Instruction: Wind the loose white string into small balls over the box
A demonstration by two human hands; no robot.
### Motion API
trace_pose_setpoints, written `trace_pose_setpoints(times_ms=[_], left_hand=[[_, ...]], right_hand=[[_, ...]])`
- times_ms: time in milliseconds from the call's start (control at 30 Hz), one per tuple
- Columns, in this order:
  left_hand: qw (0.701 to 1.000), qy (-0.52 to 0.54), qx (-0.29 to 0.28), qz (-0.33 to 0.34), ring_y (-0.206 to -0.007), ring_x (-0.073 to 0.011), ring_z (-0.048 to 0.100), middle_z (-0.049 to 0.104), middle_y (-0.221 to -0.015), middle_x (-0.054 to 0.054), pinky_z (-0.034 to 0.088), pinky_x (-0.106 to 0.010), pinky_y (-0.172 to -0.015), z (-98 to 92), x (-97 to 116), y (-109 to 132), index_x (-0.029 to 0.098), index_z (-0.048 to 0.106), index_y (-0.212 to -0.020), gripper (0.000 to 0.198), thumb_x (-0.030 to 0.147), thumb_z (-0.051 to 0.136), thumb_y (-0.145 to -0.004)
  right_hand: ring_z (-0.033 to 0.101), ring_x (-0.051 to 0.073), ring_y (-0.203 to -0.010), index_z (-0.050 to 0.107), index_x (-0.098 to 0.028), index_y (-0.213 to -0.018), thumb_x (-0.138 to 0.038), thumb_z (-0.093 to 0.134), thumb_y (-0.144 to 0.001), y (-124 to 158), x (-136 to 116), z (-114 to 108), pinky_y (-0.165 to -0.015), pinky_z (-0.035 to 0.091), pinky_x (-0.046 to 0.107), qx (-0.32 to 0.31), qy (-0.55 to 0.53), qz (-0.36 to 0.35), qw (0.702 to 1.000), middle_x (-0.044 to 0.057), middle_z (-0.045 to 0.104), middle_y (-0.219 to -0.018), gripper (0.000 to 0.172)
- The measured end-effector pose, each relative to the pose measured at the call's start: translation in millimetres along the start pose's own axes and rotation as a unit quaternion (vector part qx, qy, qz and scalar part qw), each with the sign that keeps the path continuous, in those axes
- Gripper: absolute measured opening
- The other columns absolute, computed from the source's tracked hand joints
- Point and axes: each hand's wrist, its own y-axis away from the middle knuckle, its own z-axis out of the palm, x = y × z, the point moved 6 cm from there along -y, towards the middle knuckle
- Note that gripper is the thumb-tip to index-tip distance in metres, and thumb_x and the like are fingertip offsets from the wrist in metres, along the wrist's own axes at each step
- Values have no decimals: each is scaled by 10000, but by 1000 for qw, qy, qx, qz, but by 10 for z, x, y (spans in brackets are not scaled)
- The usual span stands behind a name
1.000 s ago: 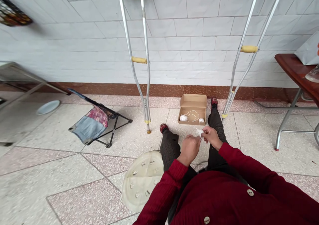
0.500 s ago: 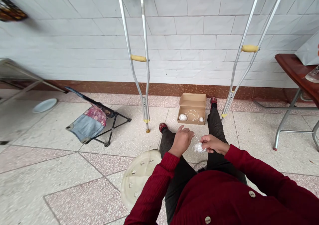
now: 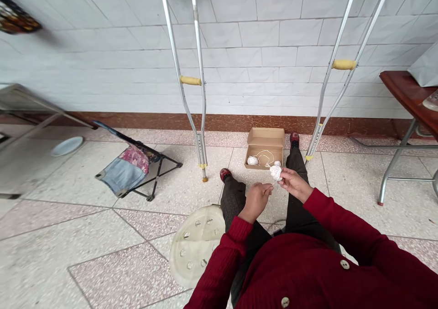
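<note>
My right hand [image 3: 293, 183] holds a small white ball of string [image 3: 275, 172] in its fingertips, above my knees. Just left of it, my left hand [image 3: 257, 199] pinches the loose strand of the same string, fingers closed. On the floor beyond my hands stands an open cardboard box [image 3: 264, 138] with another white ball [image 3: 252, 160] and a loop of string inside. My legs in dark trousers stretch toward the wall, red shoes at the ends.
Two aluminium crutches [image 3: 201, 117] [image 3: 325, 95] lean on the tiled wall either side of the box. A folding stool [image 3: 133, 165] lies tipped at the left. A pale plastic stool seat [image 3: 195, 245] sits by my left leg. A brown table [image 3: 407, 92] stands at right.
My right hand has risen with the string ball toward the box. My left hand has dropped a little and closed in on the strand.
</note>
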Motion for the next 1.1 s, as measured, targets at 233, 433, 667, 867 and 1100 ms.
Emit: trace_pose_setpoints(times_ms=[233,433,667,867,1100], left_hand=[[1000,0,-7,19,-748,-155,615,669,-690,-5,447,-257,-787,-64,-82,-47,189,665,-670,311,134,458,-896],[996,-51,-43,67,-741,-147,628,693,-720,-5,410,-326,-977,-50,-87,-85,188,671,-713,257,133,491,-888],[974,-196,-16,114,-743,-182,627,681,-721,-60,364,-398,-1031,-212,191,-131,166,673,-743,269,229,493,-933],[998,-65,9,24,-693,-164,608,662,-657,-25,430,-271,-751,-83,173,-43,181,659,-719,312,276,478,-955],[999,37,38,3,-718,-148,612,680,-697,-6,407,-245,-715,-88,94,52,184,669,-727,294,291,505,-946]], right_hand=[[535,81,-494,582,-197,-929,-213,768,-626,314,12,172,-406,316,180,-157,-3,42,987,-22,637,-696,356],[425,45,-359,611,-164,-840,-158,663,-615,379,-26,221,-313,245,158,-175,159,47,970,-50,602,-588,231],[445,69,-326,551,-172,-747,-154,632,-580,79,198,-118,-285,284,155,2,314,-4,949,-94,508,-463,186],[531,83,-409,585,-207,-1029,-191,642,-610,10,115,-93,-340,401,176,-3,170,-78,982,-99,525,-600,423],[620,114,-541,611,-195,-1029,-210,753,-603,123,129,-55,-509,554,273,-48,134,-5,990,-39,608,-721,449]])
